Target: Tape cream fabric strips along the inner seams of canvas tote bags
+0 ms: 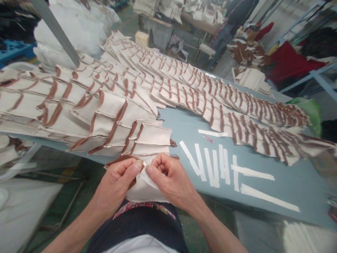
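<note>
Just above my lap, a cream sewn piece (140, 192) with brown edging lies at the front edge of the table. My left hand (116, 182) is closed on it, thumb and finger pinching its upper edge. Close beside it, my right hand (172, 181) pinches a white strip (150, 180) that slants across the piece. The two thumb tips almost meet, and the exact contact between strip and edge is partly hidden by the fingers. Just beyond both hands is a stack of similar cream pieces (155, 134) with brown trim and loose dark thread ends.
Several loose white strips (214, 165) lie on the blue-grey table (181, 121) to the right, near a small pink-handled tool (207, 139). Long overlapping rows of cream pieces (184, 93) cover the table's back and left. A metal post (56, 31) rises at the left. A person (234, 17) stands behind.
</note>
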### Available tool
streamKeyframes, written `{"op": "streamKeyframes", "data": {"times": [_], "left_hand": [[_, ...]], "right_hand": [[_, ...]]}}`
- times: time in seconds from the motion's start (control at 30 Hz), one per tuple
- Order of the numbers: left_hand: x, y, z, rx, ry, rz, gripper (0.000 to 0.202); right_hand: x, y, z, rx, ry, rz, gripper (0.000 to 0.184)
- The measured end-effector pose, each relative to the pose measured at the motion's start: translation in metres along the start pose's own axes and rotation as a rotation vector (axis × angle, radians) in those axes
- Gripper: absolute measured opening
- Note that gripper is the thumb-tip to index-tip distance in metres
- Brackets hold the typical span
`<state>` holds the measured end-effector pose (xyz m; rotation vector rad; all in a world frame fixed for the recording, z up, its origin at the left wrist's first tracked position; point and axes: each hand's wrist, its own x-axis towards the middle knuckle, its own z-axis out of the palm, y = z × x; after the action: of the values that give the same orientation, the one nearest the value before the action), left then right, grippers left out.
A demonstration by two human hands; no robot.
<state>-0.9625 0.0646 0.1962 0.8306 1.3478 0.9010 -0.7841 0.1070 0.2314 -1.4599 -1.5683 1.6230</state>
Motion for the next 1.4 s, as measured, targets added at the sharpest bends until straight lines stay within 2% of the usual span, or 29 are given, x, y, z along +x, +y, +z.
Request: {"op": "streamKeyframes", "data": {"times": [0.23, 0.4, 0.73, 1.0, 1.2, 1.4], "left_hand": [[-0.007, -0.004, -0.004, -0.092, -0.020, 0.049, 0.056], [-0.009, -0.003, -0.005, -0.155, -0.091, -0.025, 0.052], [-0.011, 0.004, -0.007, -0.176, -0.107, -0.143, 0.061], [-0.013, -0.003, -0.009, -0.177, -0.024, -0.128, 0.058], [-0.011, -0.003, -0.009, -0.179, 0.119, -0.137, 0.055], [-0.012, 0.002, -0.009, -0.136, 0.134, -0.143, 0.042]], "right_hand": [[-0.003, 0.003, 0.006, 0.041, 0.013, -0.024, 0.026], [-0.006, 0.008, 0.009, 0.063, 0.007, -0.016, 0.028], [-0.009, 0.019, 0.016, 0.177, -0.023, -0.023, 0.030], [-0.012, 0.021, 0.028, 0.286, -0.057, 0.010, 0.035], [-0.016, 0.027, 0.039, 0.376, -0.076, 0.043, 0.035], [-0.018, 0.027, 0.038, 0.303, -0.091, 0.074, 0.031]]}}
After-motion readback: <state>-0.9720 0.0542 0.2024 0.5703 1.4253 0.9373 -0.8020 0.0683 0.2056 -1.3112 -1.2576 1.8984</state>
